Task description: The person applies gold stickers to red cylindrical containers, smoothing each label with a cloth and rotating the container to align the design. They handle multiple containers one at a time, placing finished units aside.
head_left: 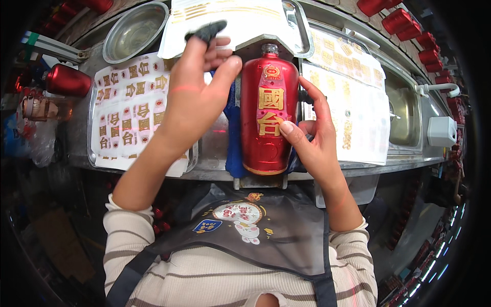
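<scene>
A red glossy bottle (pixel 254 144) with gold raised characters and a bare threaded neck lies in the middle, its neck pointing away from me. Blue cloth (pixel 235 138) shows under its sides. My right hand (pixel 313 125) is closed on the bottle's right side, thumb on the front by the lower gold character, index finger along the shoulder. My left hand (pixel 199 87) is raised to the left of the neck, touching nothing visible. Its thumb stands apart from the fingers, and a black cover (pixel 207 31) sits on a fingertip. Another black patch shows by my right fingers.
Sheets of gold character stickers (pixel 128 107) lie on a tray at left. More sticker sheets (pixel 353 102) are at right, beside a sink (pixel 404 110). A metal bowl (pixel 135 31) stands far left. Another red bottle (pixel 68 80) lies at left; a white jug (pixel 441 131) stands at right.
</scene>
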